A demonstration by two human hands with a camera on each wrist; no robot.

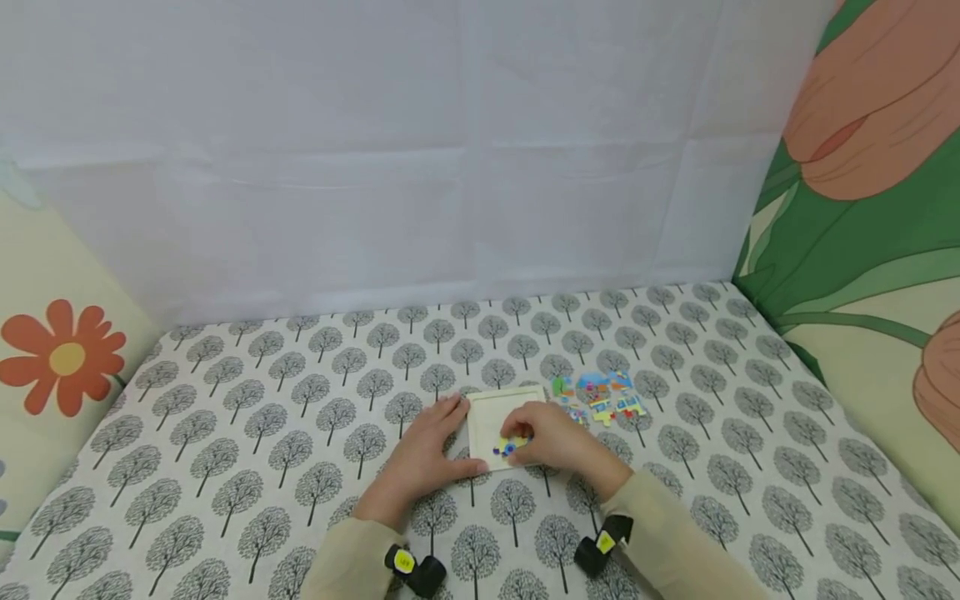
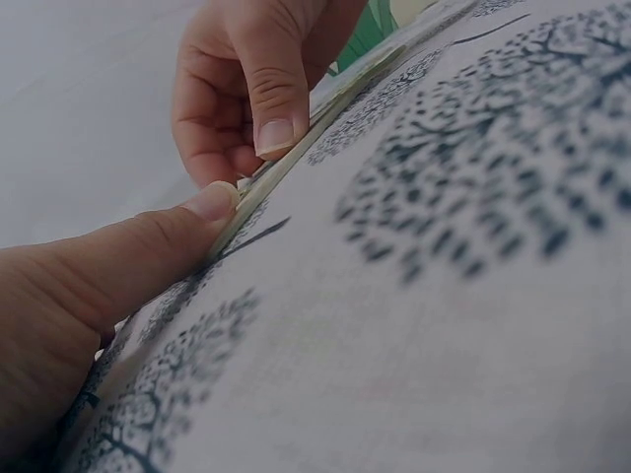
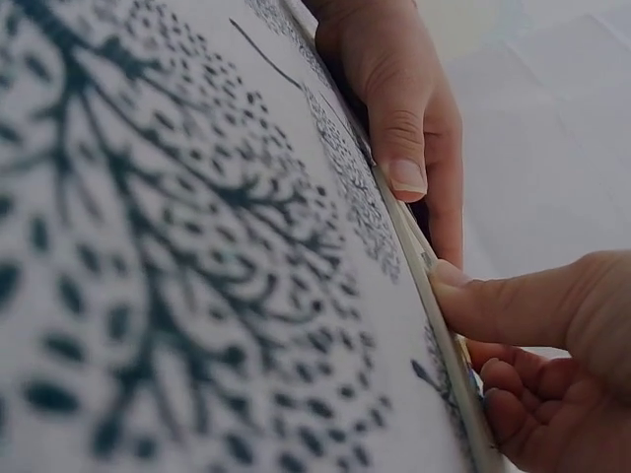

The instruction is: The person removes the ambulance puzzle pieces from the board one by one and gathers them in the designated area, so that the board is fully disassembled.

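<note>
In the head view a shallow cream tray [image 1: 487, 408] with a raised rim lies on the cloth, a few yellow-and-blue jigsaw puzzle pieces [image 1: 498, 451] in its near part. My left hand [image 1: 426, 450] rests along the tray's left side, fingers straight, its thumb on the near left corner. Over the tray's near right part, my right hand [image 1: 555, 437] has curled fingers and pinches a yellowish puzzle piece [image 1: 517, 437], mostly covered by the fingertips. Both wrist views show the thumbs close together at the near rim; the right wrist view has the left hand [image 3: 404, 108] behind.
Right of the tray lies a group of colourful puzzle pieces [image 1: 600, 396], partly joined. A white cloth with grey trees [image 1: 330, 483] covers the table. White sheeting [image 1: 375, 167] hangs behind, with flower-patterned panels [image 1: 885, 208] on both sides.
</note>
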